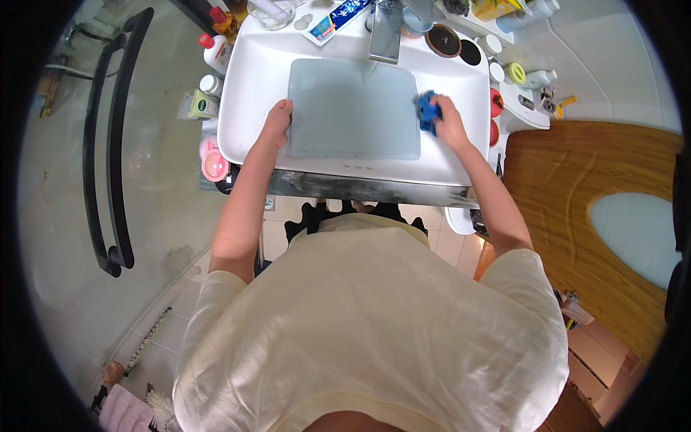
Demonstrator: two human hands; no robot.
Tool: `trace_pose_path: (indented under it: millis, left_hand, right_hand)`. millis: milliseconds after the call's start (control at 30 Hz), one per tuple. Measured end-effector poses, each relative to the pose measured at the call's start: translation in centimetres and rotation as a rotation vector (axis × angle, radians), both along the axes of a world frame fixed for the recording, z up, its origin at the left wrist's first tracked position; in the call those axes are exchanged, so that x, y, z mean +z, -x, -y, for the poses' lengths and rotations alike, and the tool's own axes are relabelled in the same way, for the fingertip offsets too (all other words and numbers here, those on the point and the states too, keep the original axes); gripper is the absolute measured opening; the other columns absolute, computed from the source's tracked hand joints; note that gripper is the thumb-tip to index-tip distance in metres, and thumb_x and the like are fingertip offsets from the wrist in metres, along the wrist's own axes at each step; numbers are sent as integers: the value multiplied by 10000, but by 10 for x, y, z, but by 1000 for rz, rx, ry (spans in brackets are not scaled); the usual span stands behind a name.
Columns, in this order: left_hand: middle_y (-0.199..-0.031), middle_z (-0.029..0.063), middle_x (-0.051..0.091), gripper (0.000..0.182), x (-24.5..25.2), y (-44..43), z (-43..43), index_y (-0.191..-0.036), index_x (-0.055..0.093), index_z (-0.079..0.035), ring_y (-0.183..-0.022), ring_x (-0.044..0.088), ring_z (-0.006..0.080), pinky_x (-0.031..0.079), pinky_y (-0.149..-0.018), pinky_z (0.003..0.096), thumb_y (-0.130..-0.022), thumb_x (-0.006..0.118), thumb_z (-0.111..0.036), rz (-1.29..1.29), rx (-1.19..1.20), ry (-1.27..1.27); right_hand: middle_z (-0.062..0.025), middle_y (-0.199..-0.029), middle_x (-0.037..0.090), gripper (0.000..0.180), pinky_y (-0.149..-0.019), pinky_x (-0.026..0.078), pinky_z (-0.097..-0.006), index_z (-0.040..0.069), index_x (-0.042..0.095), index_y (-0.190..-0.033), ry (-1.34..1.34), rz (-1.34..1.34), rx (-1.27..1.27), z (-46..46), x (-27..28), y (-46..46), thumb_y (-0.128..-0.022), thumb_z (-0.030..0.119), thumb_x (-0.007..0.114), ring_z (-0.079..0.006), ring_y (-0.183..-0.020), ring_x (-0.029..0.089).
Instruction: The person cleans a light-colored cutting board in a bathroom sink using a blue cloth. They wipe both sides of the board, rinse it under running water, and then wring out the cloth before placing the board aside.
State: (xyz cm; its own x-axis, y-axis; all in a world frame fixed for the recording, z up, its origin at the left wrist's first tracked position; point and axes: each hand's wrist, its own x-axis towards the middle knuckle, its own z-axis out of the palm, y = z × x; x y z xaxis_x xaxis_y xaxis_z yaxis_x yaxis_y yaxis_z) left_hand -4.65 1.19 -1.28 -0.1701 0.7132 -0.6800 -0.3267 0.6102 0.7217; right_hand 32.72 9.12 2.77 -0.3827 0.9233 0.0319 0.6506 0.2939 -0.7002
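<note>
A flat, translucent bluish-grey rectangular panel (353, 110), like a plastic lid or tray, lies in the white washbasin (248, 59) below the metal faucet (384, 38). What looks like a thin stream of water falls from the faucet onto its upper part. My left hand (278, 121) grips the panel's left edge, the thumb at the rim. Bunched in my right hand (449, 120) is a blue cloth (429, 112), held just beside the panel's right edge. Whether the cloth touches that edge I cannot tell.
A toothpaste box (334, 21), a glass dish (270, 15) and round dark lids (442, 40) stand along the basin's back rim. Bottles and jars (217, 53) line the left side, with more containers (514, 73) on the right. A wooden door (556, 183) is at right, a glass door with black handle (116, 140) at left.
</note>
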Motion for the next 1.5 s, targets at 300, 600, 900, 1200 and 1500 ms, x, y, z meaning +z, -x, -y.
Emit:
trace_pose_path:
  millis: [300, 600, 900, 1200, 1500]
  left_hand:
    - [-1116, 87, 544, 289, -8, 5, -1, -1139, 492, -29, -1024, 505, 191, 419, -881, 347, -963, 373, -225, 2, -29, 1]
    - [-867, -4, 572, 183, -3, 4, -1, -928, 570, -80, -769, 509, 107, 448, -695, 292, -949, 424, -189, 11, 47, 14]
    - [-843, -16, 573, 145, 22, 20, 7, -908, 566, -90, -768, 505, 100, 427, -724, 271, -930, 439, -155, -23, 91, -25]
    - [-862, -8, 591, 155, 31, 22, 6, -920, 568, -107, -790, 533, 109, 447, -734, 283, -933, 434, -184, 67, 57, -68]
    - [-1070, 120, 582, 334, 38, 0, -4, -1152, 495, 31, -966, 566, 194, 470, -843, 319, -934, 399, -204, 215, -135, -9]
  right_hand:
    - [-141, -1002, 450, 299, -831, 400, -369, 34, 461, -857, -8, 36, 167, 42, -9, 9, -620, -145, 432, -359, -953, 468]
    - [-162, -1043, 487, 302, -837, 412, -400, 73, 488, -958, -102, 226, 68, -65, -36, 55, -691, -63, 454, -363, -963, 486]
    - [-160, -978, 563, 238, -836, 435, -409, 43, 560, -917, 294, 447, 30, -13, -9, 24, -692, -9, 499, -338, -922, 543]
    - [-97, -1039, 574, 371, -822, 440, -271, -34, 478, -1163, 631, -389, -393, 30, 10, 30, -885, 199, 561, -159, -937, 549]
    - [-120, -1000, 592, 280, -796, 486, -298, -33, 495, -1104, 917, -755, -548, 48, 51, 4, -882, 132, 541, -186, -889, 589]
